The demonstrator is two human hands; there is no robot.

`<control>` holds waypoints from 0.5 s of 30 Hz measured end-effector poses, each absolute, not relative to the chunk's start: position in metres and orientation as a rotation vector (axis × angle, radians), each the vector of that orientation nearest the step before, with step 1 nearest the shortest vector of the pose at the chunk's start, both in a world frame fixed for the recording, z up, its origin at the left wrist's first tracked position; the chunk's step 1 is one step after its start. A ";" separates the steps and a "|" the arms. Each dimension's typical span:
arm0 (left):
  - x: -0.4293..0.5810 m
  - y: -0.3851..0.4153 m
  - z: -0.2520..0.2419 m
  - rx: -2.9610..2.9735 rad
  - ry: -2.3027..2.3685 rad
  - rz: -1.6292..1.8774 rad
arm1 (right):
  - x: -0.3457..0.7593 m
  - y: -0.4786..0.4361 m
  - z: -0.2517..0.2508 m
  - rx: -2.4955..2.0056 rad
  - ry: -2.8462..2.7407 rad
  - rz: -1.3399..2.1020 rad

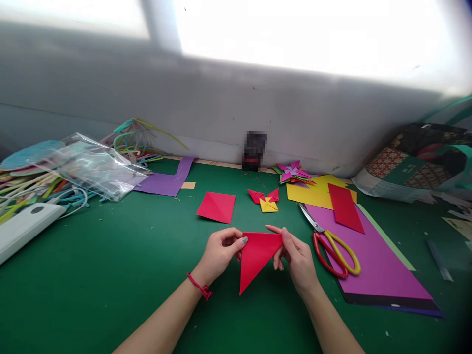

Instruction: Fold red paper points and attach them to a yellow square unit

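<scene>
A red sheet of paper folded into a triangle hangs between my hands, one point facing down. My left hand pinches its upper left corner between thumb and fingers. At the upper right corner, my right hand grips the paper with thumb and fingertips, its index finger stretched along the top edge. Beyond the left hand lies a red paper square with a diagonal crease. Farther back sits a small folded piece of yellow paper with two red folded pieces at its top.
Scissors with red and yellow handles lie on purple paper at right. Yellow paper, a red strip and folded paper stars are behind. At left are a plastic bag, pipe cleaners and a white device.
</scene>
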State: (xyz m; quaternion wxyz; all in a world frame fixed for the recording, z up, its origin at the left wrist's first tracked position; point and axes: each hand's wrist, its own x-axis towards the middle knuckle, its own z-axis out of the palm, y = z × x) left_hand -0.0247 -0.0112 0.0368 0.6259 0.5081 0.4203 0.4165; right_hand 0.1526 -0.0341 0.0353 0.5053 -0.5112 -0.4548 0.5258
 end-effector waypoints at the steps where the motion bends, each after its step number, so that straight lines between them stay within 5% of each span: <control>1: -0.025 -0.011 0.037 1.164 0.963 0.956 | 0.153 -0.034 0.035 -1.227 -1.083 1.275; 15: -0.025 -0.011 0.036 1.168 0.970 0.968 | 0.152 -0.036 0.030 -1.295 -1.164 1.096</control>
